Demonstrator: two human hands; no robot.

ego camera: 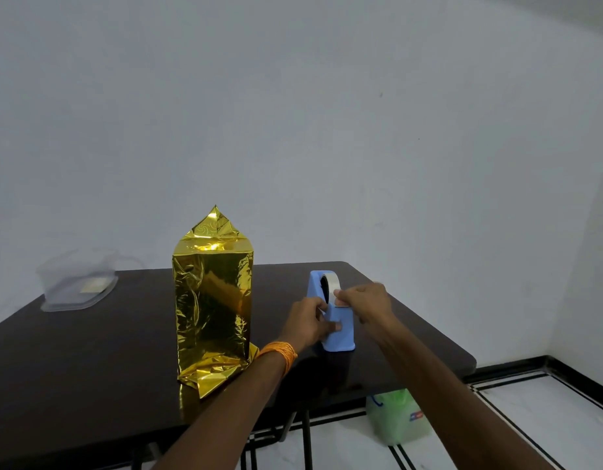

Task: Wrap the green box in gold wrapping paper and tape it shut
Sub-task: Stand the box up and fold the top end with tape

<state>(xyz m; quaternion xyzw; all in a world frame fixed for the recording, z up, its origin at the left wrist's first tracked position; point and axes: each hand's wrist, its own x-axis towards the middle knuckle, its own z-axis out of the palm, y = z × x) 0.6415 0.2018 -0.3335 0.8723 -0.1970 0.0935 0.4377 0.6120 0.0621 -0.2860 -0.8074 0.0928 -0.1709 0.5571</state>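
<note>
One gold-wrapped box [213, 310] stands upright on the tabletop [89, 368], any green presumably hidden under the paper, left of one blue tape dispenser [341, 337]. The left hand [310, 322] grips the dispenser's side, while the right hand [364, 301] pinches the tape end [339, 300].

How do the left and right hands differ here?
The left hand grips the blue dispenser low on its side; the right hand pinches the tape end above it. The left wrist wears an orange band; the right wrist is bare. Both work at the dispenser, apart from the gold parcel.
</note>
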